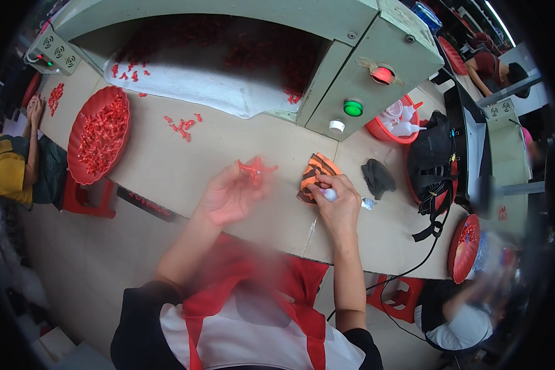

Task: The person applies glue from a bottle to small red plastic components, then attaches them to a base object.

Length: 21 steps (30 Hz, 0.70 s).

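Workbench (166, 154), left hand (231, 197) holding red piece (256, 172), silver packet (367, 203) unreadably small

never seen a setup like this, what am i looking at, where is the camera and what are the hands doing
There's no robot here: these are a person's own bare hands, seen from a camera worn on their head, looking down. Its fisheye lens bends straight edges.

The left hand holds up a small red piece, a little blurred. The right hand grips a small whitish object, perhaps a bottle, by an orange-and-brown cloth.

On the pale table, a scalloped red tray holds many red pieces, with a few more loose nearby. Toward the right lie a dark cloth and a red basket of white bottles. The grey-green box ahead has a wide opening; red pieces lie inside on a white sheet.
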Tool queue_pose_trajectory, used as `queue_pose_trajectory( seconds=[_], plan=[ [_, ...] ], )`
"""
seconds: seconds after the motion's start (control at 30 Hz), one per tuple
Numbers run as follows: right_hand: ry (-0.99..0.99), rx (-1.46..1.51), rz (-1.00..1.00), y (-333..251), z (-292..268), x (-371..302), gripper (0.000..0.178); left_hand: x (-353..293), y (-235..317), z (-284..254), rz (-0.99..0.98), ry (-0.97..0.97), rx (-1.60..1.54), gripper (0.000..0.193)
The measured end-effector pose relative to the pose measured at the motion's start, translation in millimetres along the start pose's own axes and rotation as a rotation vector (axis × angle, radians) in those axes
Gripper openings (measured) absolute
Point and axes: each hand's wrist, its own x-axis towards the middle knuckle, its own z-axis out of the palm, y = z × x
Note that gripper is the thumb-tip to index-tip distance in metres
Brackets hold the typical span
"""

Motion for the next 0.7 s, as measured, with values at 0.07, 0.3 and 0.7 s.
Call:
queue_pose_trajectory(
  seconds=[0.07,0.3,0.7],
  plan=[
    [-0.038,-0.239,-0.039,-3,3,2,0.025,3,1,0,0.0,0.017,-0.012,0.037],
    [-0.041,-0.171,-0.057,-7,-9,9,0.024,14,-4,1,-0.016,0.041,0.016,0.035],
    [-0.094,0.163,-0.284,-66,-19,-1,0.026,17,-40,12,0.091,0.335,0.528,0.062]
  ],
)
